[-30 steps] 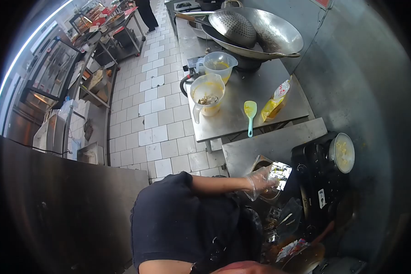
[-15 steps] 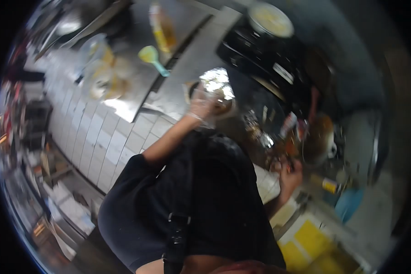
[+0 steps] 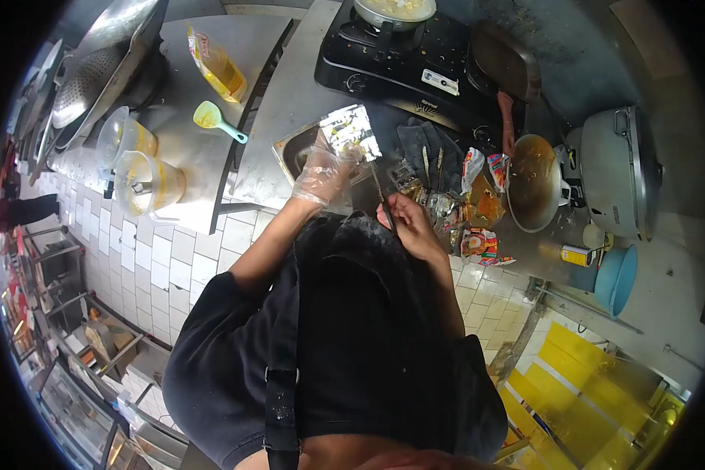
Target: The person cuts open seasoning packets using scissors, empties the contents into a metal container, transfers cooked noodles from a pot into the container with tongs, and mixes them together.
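Note:
My left hand, in a clear plastic glove, grips a shiny foil packet with yellow smears on it. Beneath the packet sits a rectangular metal tray, partly covered by the hand. In my right hand is a thin, dark-handled utensil, its narrow end pointing up at the packet's lower right corner. Whether it touches the foil I cannot tell. Just right of that hand lie crumpled wrappers and a dark cloth.
A black gas stove bears a pan at the top. Rightward are a brown-stained pan, a large cooker and a blue bowl. Leftward are a green scoop, a yellow bag and plastic jugs.
The view has swung to the right. My right hand, out of view at first, then low by the wrappers, has come up beside the foil packet with the utensil. My left hand still holds the packet.

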Motion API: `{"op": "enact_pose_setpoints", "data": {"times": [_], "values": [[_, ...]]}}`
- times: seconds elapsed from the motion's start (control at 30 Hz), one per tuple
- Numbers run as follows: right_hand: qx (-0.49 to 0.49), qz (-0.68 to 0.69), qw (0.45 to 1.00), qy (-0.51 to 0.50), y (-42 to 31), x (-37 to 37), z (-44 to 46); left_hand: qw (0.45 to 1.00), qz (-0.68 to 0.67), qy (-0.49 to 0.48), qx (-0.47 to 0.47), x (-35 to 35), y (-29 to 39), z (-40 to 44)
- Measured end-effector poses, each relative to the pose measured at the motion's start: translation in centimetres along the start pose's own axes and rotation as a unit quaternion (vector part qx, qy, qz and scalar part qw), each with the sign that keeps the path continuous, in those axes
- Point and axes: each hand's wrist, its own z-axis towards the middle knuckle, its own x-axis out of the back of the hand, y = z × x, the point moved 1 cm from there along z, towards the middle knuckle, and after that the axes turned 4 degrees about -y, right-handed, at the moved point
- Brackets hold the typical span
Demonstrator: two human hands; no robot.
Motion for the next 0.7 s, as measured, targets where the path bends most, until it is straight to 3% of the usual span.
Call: {"op": "enact_pose_setpoints", "data": {"times": [0.2,0.27,0.37,0.43,0.5,0.57,0.63,0.7], "values": [[0.022,0.017,1.0,0.009,1.1,0.0,0.1,0.999,0.025,-0.02,0.024,0.0,0.0,0.0],[0.013,-0.06,0.997,0.044,0.9,0.0,0.1,0.995,0.093,-0.028,-0.022,-0.2,0.8,0.0],[-0.006,-0.159,0.983,0.087,-1.1,-0.4,-0.5,0.998,0.042,0.004,-0.054,-1.1,2.4,-0.4],[0.018,-0.192,0.975,0.109,-1.8,-0.7,-0.8,0.997,0.071,0.028,-0.025,-1.0,2.8,-0.7],[0.04,-0.221,0.965,0.131,-2.0,-1.2,-0.5,0.99,-0.132,0.033,0.024,-0.5,2.5,-0.7],[0.121,-0.266,0.944,0.152,-2.3,-1.8,-0.1,0.99,-0.136,0.012,0.031,-0.5,2.6,-1.0],[0.109,-0.261,0.947,0.151,-3.5,-2.2,-0.4,0.988,-0.15,-0.029,0.036,-0.8,2.8,-1.7],[0.161,-0.364,0.904,0.157,-4.2,-2.3,-0.2,0.988,-0.137,-0.049,0.042,0.1,2.0,-1.6]]}}
